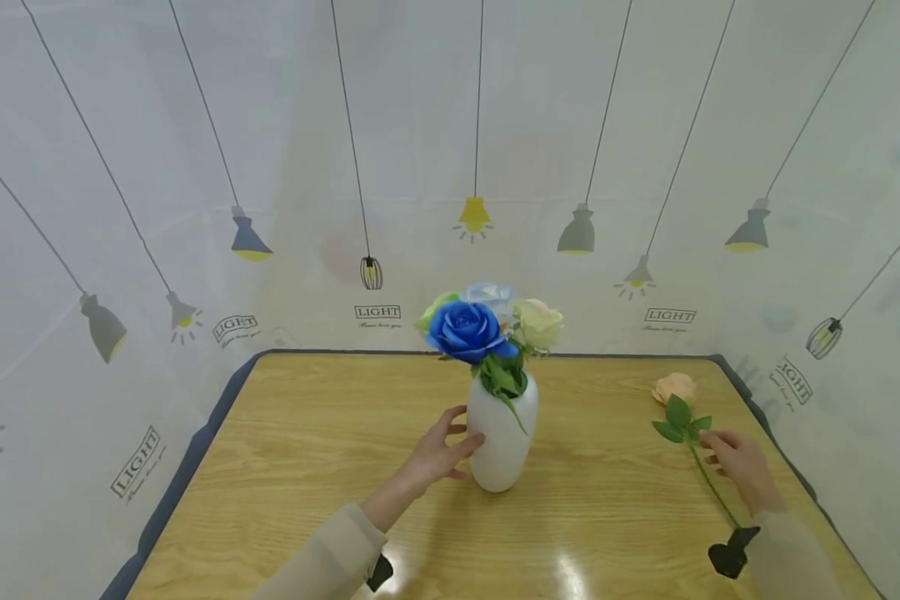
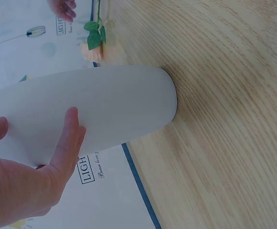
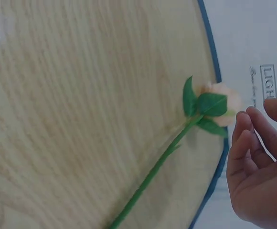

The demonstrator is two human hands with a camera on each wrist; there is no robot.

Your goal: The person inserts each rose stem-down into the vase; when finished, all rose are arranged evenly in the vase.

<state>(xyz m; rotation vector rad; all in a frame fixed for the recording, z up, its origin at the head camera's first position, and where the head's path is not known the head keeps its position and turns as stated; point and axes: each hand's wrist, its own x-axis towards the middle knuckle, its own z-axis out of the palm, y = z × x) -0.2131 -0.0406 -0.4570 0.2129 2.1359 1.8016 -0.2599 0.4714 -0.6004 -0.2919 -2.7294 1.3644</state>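
A white vase (image 1: 501,437) stands upright on the table, holding a blue rose (image 1: 465,330), a cream rose (image 1: 537,325), a pale blue flower and green leaves. From its left side my left hand (image 1: 437,454) holds the vase, with thumb and fingers spread about its body. In the left wrist view, fingertips lie against the smooth wall of the vase (image 2: 114,100). A peach rose (image 1: 673,388) with a long green stem (image 3: 153,171) lies at the table's right. My right hand (image 1: 742,467) hovers beside its leaves, fingers loosely bent and holding nothing.
The wooden table (image 1: 330,433) has a dark blue edge along its back and sides. Behind it hangs a pale backdrop (image 1: 420,125) printed with lamps and lettering. A black strap piece (image 1: 731,554) hangs near the right sleeve, overlapping the stem's lower end.
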